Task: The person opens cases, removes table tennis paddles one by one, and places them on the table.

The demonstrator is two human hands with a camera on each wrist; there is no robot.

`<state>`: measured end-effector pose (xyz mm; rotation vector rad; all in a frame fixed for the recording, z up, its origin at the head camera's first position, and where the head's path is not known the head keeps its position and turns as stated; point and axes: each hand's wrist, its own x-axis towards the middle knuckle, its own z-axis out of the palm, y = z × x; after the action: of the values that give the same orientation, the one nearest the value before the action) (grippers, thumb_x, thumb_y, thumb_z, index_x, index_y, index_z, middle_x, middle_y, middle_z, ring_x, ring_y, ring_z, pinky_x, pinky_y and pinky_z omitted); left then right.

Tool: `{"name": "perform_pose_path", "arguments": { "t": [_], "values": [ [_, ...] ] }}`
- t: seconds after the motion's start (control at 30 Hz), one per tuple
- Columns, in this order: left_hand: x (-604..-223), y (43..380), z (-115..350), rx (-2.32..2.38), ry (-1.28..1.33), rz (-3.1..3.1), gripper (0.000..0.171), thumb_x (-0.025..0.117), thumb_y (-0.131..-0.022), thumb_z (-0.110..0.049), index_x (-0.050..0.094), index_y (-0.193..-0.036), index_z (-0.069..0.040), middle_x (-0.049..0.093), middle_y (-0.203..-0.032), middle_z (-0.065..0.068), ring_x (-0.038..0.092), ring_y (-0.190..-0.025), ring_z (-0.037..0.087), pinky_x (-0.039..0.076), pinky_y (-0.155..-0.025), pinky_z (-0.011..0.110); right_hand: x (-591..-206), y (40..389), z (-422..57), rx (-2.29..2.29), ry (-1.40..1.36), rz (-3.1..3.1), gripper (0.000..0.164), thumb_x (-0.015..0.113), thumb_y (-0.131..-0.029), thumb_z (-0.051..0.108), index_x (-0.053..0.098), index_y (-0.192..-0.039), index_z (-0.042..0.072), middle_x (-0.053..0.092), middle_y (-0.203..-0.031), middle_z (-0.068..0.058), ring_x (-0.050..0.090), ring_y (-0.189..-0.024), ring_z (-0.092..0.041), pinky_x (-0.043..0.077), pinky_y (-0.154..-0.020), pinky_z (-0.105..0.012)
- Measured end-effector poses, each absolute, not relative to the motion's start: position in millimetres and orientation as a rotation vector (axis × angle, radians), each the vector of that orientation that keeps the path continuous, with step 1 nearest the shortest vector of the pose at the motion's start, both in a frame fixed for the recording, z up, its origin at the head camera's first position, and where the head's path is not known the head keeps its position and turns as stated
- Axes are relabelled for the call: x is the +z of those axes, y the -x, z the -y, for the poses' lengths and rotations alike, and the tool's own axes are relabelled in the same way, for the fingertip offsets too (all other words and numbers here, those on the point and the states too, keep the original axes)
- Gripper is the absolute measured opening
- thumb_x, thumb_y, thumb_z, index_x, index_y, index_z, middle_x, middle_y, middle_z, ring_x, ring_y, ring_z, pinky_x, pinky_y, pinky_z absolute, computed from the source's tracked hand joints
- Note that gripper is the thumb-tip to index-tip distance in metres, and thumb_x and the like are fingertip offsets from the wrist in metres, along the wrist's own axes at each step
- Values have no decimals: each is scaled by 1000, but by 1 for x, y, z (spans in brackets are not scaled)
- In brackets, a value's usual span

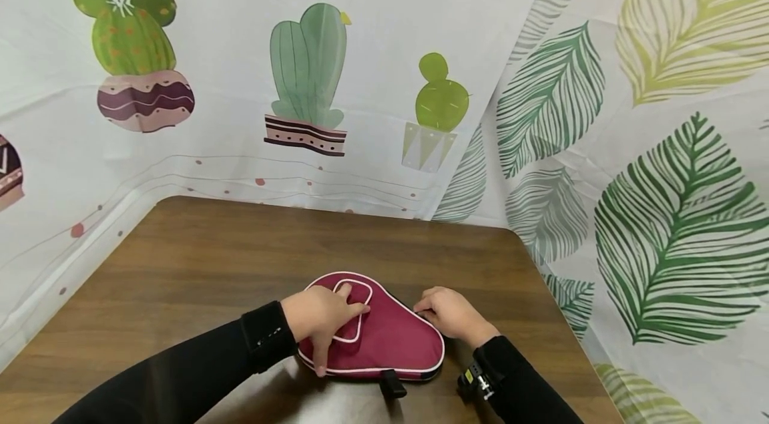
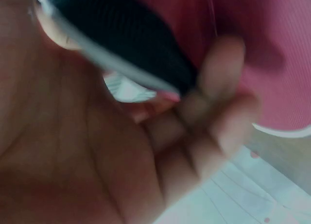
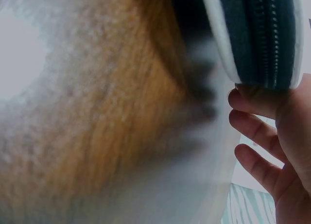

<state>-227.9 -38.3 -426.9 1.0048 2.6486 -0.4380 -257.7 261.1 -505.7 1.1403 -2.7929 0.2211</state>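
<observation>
"Fingers spread on the left hand [image 1: 321, 318], are they?"

"Yes, resting across the maroon case [image 1: 402, 337], which lies flat on the bench [image 1: 210, 257]."

"And the right hand [image 1: 453, 314]?"

"Its fingers are curled, pinching the case's slanting edge."

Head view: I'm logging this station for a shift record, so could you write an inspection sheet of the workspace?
Surface: brown wood-look table, rounded far corners, glare near the front.
Job's things: dark-red case with white piping, a zip along its side and a black tab at its near edge.
Clutter: nothing seen.
Hands: left hand spread over the case's wide end; right hand at its slanted edge, pinch unclear.
Cables: nothing seen.
Surroundings: cactus-print cloth behind, leaf-print cloth at right.
</observation>
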Motion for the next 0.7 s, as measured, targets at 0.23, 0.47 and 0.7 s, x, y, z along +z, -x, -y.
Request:
{"name": "perform_pose_path", "arguments": {
  "t": [0.23,0.47,0.7],
  "values": [
    [-428,235,50,-459,-1166,-2651,116,97,-52,-51,33,-149,-56,43,-139,7,63,-96,18,57,-84,36,-502,257,-260,249,-1125,2821,13,71,-91,9,78,-93,19,62,-83,10,59,-79,-6,52,-75,-27],
    [-430,238,52,-578,-1409,-2699,103,79,-48,-84,54,-138,-42,41,-152,4,47,-134,27,41,-110,43,-500,256,-259,259,-1148,2803,12,69,-93,11,77,-91,20,59,-81,11,56,-77,-5,51,-73,-26],
    [-435,240,50,-508,-1448,-2668,108,71,-48,-91,57,-131,-24,42,-157,-5,36,-146,22,35,-116,40,-500,259,-261,256,-1116,2804,15,69,-92,8,78,-93,20,61,-83,10,59,-81,-7,53,-77,-27]
  ]
}}
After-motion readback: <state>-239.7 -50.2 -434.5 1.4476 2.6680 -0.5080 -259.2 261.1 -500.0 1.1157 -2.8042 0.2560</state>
